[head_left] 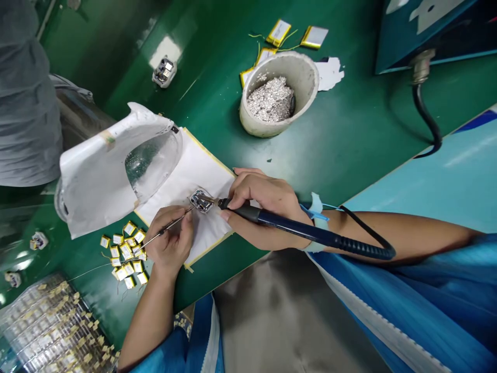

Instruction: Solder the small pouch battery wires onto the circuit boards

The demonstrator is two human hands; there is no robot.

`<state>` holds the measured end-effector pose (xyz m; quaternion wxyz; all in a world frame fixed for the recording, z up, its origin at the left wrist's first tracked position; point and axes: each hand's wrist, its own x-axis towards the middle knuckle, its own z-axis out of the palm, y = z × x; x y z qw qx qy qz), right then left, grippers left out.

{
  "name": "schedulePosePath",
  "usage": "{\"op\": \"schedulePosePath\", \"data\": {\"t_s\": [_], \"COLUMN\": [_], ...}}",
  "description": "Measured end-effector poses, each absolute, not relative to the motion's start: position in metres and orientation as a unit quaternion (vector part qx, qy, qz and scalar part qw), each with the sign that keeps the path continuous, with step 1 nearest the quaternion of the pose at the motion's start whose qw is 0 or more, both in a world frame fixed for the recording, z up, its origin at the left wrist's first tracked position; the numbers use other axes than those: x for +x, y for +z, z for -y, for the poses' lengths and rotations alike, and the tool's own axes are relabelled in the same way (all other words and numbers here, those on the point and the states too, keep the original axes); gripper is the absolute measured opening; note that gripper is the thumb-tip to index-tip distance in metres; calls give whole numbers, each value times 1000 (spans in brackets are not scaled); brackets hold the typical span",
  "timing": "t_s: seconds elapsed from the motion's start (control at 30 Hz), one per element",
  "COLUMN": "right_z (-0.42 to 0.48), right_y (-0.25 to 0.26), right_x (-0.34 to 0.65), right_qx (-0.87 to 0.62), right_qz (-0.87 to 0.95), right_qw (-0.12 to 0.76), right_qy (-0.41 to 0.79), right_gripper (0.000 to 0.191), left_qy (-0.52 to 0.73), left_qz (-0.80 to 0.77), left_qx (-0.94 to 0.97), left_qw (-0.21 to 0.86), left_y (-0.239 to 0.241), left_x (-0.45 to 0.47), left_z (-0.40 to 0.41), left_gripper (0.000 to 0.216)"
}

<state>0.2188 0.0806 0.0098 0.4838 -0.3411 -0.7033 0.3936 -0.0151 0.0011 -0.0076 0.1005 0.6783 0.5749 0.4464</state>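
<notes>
My right hand (264, 204) is closed around a dark blue soldering iron (303, 230), its tip touching a small shiny metal part (201, 200) on a white pad (194, 176). My left hand (171, 243) pinches a thin solder wire (166, 228) whose end reaches the same part. A black coiled cord (368, 248) runs from the iron along my right forearm. A blue strap (316, 215) wraps my right wrist.
A white cup of metal scraps (277, 93) stands at the back. Small yellow-edged battery cells (126, 254) lie left of my hand, with more (297, 35) behind the cup. A taped magnifier lamp (116, 166) hangs over the pad. Trays of parts (50, 326) lie lower left. Another person's grey sleeve (23, 93) is at far left.
</notes>
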Motion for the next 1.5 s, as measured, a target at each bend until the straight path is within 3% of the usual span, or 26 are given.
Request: {"op": "schedulePosePath", "data": {"t_s": [0.3,0.9,1.17,1.5], "right_z": [-80,-79,-78,-78], "right_y": [10,9,8,7], "right_x": [220,219,217,217], "right_qx": [-345,-343,-355,-361], "right_qz": [730,736,718,711], "right_qw": [442,438,458,460], "right_qy": [390,385,386,391], "right_gripper": [20,19,20,20], "left_qy": [397,377,473,444], "left_qz": [-661,-671,-617,-646], "left_qx": [637,638,626,618], "left_qw": [25,5,65,64], "left_y": [-6,-9,-3,-7], "left_x": [-11,-12,-8,-8], "left_z": [-1,0,-3,-3], "left_gripper": [9,10,15,10]}}
